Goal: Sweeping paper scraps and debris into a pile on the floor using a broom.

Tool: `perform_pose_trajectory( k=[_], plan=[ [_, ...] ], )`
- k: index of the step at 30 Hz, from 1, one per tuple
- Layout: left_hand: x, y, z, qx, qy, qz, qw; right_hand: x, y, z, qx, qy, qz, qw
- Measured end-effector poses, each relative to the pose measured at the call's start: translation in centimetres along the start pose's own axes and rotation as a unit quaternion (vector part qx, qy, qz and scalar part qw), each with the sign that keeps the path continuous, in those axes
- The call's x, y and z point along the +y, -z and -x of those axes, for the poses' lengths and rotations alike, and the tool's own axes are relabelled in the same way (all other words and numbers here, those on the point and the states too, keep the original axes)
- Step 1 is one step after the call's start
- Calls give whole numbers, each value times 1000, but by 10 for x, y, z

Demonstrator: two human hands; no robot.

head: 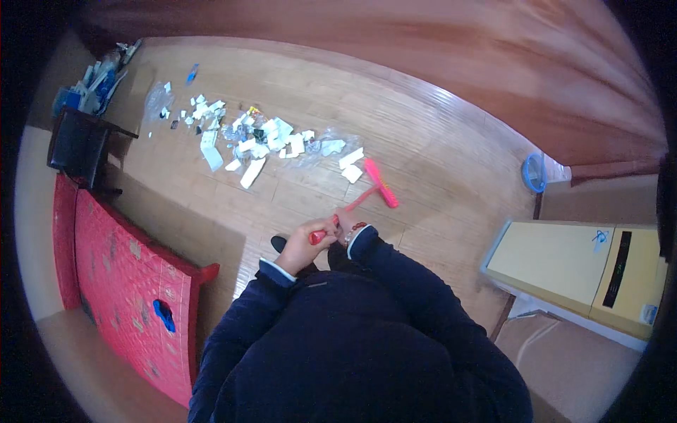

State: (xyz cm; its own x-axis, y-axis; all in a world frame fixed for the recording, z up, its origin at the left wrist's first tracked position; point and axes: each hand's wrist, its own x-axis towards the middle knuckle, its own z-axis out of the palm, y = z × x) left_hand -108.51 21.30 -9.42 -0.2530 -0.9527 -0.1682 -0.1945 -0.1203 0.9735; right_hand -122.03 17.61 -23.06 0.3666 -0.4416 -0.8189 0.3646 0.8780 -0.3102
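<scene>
A red-handled broom with a pink head [381, 183] is held in both my hands. My left hand [304, 244] grips the handle near its red end. Just beyond it, my right hand [345, 224], with a beaded bracelet at the wrist, is closed round the shaft. The broom head is low over or on the wooden floor; contact cannot be told. To the left of it lie two white pieces of paper [351, 165], and farther left spreads a heap of crumpled paper [272, 135] with clear plastic wrappers [328, 143] among it.
At left stand a bench with a red patterned cover [132, 275], a dark chair [79, 145] and piled bags [98, 84]. A blue basket [534, 173] and a cream floor-standing cabinet unit [550, 259] are at right. A brown curtain [423, 58] hangs along the far side.
</scene>
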Motion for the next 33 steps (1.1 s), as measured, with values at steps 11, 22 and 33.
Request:
perform_pose_trajectory(
  k=[11, 22, 33],
  plan=[
    [77, 14, 5, 25, -31, -150, 988, -23, -69, 34, 3, 83, 169, 982],
    [82, -2, -42, -80, -84, -103, 988, -57, -31, 47, 95, 160, -86, 979],
    [-14, 0, -101, -102, -17, 21, 994, -80, 1, -30, 169, 179, -1, 969]
  ],
)
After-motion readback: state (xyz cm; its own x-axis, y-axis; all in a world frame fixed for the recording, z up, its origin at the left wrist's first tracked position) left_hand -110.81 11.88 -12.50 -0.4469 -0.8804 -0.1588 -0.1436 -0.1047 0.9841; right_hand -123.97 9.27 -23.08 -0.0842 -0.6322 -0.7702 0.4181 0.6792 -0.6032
